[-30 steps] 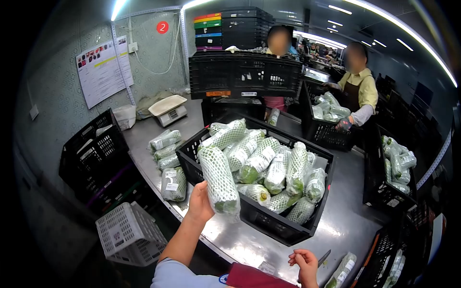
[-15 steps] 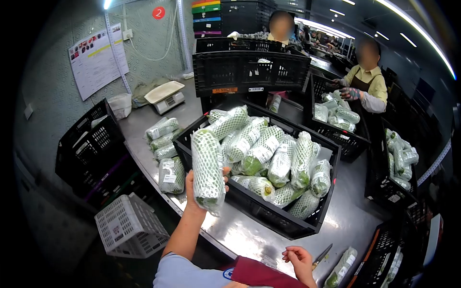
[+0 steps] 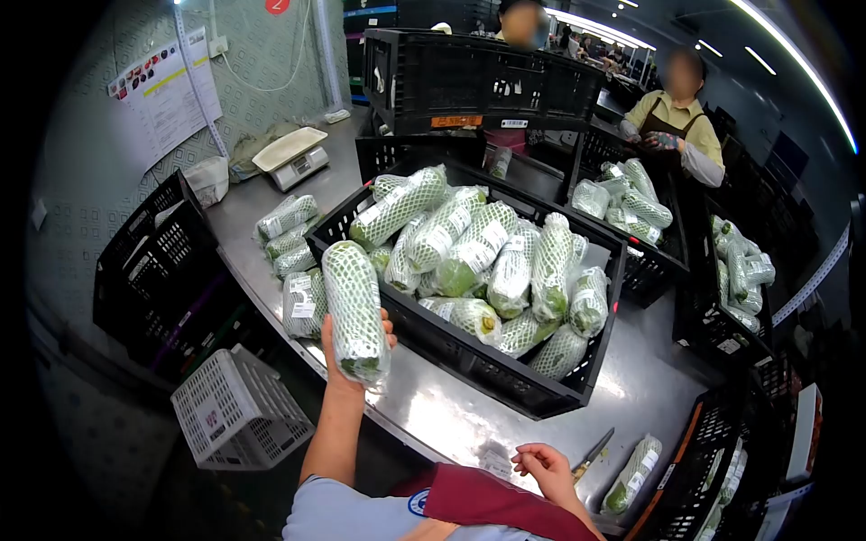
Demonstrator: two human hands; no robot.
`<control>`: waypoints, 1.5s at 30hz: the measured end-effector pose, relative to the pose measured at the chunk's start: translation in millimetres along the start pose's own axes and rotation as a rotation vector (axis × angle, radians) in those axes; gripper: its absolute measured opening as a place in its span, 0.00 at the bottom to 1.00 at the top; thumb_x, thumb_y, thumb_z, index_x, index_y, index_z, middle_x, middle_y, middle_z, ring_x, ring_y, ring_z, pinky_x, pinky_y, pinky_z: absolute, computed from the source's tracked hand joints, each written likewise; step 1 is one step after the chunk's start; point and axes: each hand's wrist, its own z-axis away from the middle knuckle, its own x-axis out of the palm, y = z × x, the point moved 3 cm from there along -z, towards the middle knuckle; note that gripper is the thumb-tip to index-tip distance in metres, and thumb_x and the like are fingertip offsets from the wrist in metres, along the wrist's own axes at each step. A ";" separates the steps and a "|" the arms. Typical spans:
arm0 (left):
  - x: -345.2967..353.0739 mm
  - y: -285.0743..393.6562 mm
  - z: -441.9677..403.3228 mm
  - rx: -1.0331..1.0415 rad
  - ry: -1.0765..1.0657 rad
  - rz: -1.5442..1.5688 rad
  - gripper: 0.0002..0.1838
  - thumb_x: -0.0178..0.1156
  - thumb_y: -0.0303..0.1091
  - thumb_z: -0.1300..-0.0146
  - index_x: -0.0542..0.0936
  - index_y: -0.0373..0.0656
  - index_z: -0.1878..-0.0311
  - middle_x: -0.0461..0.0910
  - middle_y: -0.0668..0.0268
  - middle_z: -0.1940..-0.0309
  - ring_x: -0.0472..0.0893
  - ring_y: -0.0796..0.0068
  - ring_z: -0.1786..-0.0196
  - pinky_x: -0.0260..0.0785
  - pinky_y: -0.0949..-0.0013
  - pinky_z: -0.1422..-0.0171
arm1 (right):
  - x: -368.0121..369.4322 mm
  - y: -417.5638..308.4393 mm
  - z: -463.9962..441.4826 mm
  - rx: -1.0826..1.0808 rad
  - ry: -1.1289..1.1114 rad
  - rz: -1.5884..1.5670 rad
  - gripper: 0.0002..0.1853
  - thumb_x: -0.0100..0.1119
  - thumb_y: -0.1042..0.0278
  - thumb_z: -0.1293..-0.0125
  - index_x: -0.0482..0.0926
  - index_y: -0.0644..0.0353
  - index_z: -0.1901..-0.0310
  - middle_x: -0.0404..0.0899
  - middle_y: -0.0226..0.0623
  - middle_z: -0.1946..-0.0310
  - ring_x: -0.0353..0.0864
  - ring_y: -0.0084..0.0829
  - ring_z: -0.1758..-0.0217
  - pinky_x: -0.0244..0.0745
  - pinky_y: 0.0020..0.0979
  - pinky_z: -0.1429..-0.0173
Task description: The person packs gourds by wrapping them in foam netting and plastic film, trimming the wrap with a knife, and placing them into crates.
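My left hand (image 3: 350, 352) is wrapped round a long green fruit (image 3: 354, 302) in a white foam net and clear film, held upright in front of the black crate (image 3: 505, 374). Inside that crate lie several similar wrapped fruits (image 3: 475, 250), many with white labels. My right hand (image 3: 546, 469) is low over the metal table, its fingers bent in and thumb near the index finger; what they hold, if anything, I cannot make out. By its fingertips is a small pale, clear-looking piece (image 3: 495, 460). A knife (image 3: 594, 454) lies just right of this hand, with one wrapped fruit (image 3: 633, 473) beyond it.
Several wrapped fruits (image 3: 287, 233) lie left of the crate, near a scale (image 3: 290, 160). Stacked black crates (image 3: 478, 81) stand behind. A co-worker (image 3: 681, 117) stands at another filled crate (image 3: 636, 257). A white basket (image 3: 236, 410) sits below the table's left edge.
The view has shifted a little. My left hand has moved slightly left and down the crate's side with the fruit. The right hand's fingers have come closer to the pale piece.
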 end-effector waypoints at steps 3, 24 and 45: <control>9.9 5.6 14.2 0.037 -0.057 -0.075 0.40 0.56 0.58 0.45 0.62 0.29 0.44 0.70 0.50 0.58 0.75 0.57 0.59 0.73 0.57 0.57 | 1.9 5.2 3.7 0.024 -0.022 0.004 0.10 0.50 0.72 0.35 0.74 0.66 0.54 0.79 0.35 0.65 0.77 0.21 0.65 0.71 0.21 0.59; 13.4 172.8 -268.6 -0.051 0.158 -0.490 0.21 0.53 0.43 0.38 0.70 0.40 0.46 0.77 0.60 0.54 0.78 0.65 0.54 0.71 0.60 0.48 | 63.5 45.1 -55.6 -0.010 0.430 0.030 0.13 0.53 0.68 0.38 0.75 0.67 0.55 0.78 0.37 0.67 0.74 0.23 0.70 0.70 0.24 0.64; 72.6 39.1 -275.0 -0.484 -0.842 -1.329 0.21 0.52 0.37 0.38 0.70 0.35 0.45 0.78 0.62 0.59 0.77 0.73 0.55 0.68 0.71 0.51 | 127.6 48.2 -78.0 0.122 0.409 0.308 0.13 0.53 0.70 0.37 0.75 0.65 0.53 0.80 0.34 0.65 0.77 0.20 0.62 0.72 0.22 0.58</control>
